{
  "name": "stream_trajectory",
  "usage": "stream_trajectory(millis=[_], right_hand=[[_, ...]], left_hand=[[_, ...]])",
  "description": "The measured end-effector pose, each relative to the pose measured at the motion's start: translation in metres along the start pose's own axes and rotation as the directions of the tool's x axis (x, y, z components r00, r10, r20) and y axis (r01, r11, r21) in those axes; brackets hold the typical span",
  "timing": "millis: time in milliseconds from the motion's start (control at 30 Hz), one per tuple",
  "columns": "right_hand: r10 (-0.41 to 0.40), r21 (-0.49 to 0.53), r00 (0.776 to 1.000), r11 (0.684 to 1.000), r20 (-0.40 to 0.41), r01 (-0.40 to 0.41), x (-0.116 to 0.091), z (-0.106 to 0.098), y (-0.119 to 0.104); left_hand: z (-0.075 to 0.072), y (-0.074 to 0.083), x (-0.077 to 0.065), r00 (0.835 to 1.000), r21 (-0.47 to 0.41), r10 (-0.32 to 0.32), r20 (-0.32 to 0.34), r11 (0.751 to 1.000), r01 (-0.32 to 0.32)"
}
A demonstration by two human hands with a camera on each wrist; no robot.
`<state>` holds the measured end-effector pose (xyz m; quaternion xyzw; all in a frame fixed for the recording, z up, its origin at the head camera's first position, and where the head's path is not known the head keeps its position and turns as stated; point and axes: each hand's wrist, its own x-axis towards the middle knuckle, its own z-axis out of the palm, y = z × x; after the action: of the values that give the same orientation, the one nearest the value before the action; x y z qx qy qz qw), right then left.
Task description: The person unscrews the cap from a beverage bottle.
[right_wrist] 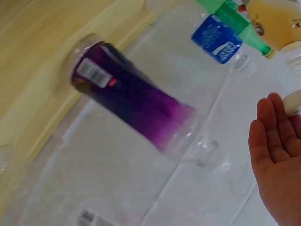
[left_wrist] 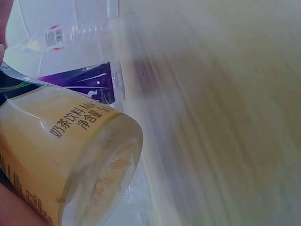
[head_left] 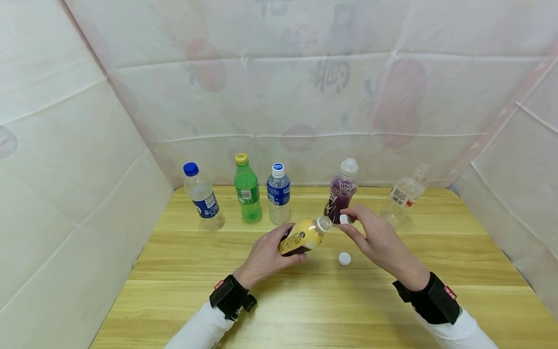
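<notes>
My left hand grips a yellow milk tea bottle above the table, tilted with its open mouth toward the right. In the left wrist view the milk tea bottle shows its label and clear base. Between thumb and fingertips, my right hand pinches a white bottle cap, just right of the bottle's mouth and apart from it. The cap is partly hidden by fingers in the right wrist view. Below the right hand, a second white cap lies on the table.
Along the back stand a blue-capped bottle, a green bottle, a blue-labelled bottle, a purple bottle just behind my right hand, and an uncapped clear bottle. Sheeted walls enclose the wooden table.
</notes>
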<state>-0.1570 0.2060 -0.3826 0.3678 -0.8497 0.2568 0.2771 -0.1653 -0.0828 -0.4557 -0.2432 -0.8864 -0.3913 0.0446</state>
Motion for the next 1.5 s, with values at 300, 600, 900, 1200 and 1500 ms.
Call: stream_trajectory(millis=[300, 600, 900, 1200, 1500], right_hand=[[0.062, 0.001, 0.996, 0.998, 0.057, -0.063, -0.026, -0.006, 0.018], [0.077, -0.049, 0.987, 0.996, 0.143, -0.07, -0.045, -0.008, 0.034], [0.167, -0.044, 0.95, 0.986, 0.263, -0.161, -0.063, -0.001, 0.039], [0.247, -0.073, 0.903, 0.969, 0.352, -0.237, -0.079, 0.009, 0.049], [0.269, -0.142, 0.875, 0.963, 0.402, -0.231, -0.089, 0.017, 0.058]], left_hand=[[-0.003, -0.001, -0.001, 1.0, -0.019, -0.009, -0.002, 1.0, 0.009], [-0.004, -0.002, -0.001, 1.0, -0.031, 0.0, -0.001, 1.0, 0.0], [-0.004, -0.003, -0.001, 1.0, -0.022, 0.006, -0.008, 1.0, -0.006], [-0.004, -0.003, -0.002, 1.0, -0.021, 0.009, -0.008, 1.0, -0.009], [-0.004, -0.004, -0.002, 1.0, -0.014, 0.009, -0.009, 1.0, -0.009]])
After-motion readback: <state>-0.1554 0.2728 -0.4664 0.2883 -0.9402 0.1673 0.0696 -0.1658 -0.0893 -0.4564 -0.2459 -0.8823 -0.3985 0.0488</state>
